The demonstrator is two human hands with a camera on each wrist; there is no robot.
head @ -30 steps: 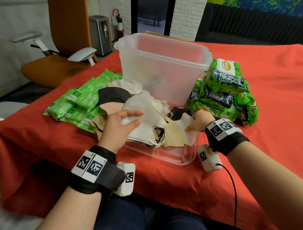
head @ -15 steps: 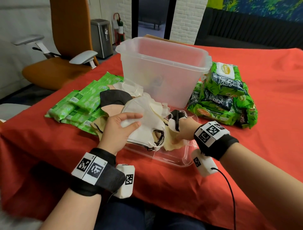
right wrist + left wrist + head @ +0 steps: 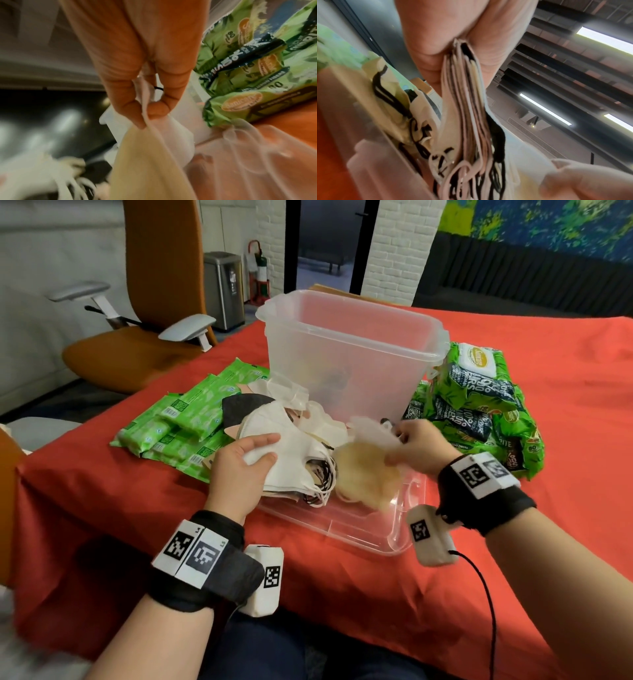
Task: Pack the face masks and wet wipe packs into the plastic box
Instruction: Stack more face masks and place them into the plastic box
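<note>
Over the lid, my left hand grips the mask stack; my right hand pinches seemingly two masks. Align edges, tuck loops, then box.

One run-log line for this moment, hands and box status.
left hand: grips stack of masks | right hand: pinches beige mask | plastic box: upright, open | wet wipe packs: on table, unpacked

Black wristbands — white coded tags, corded pods
</note>
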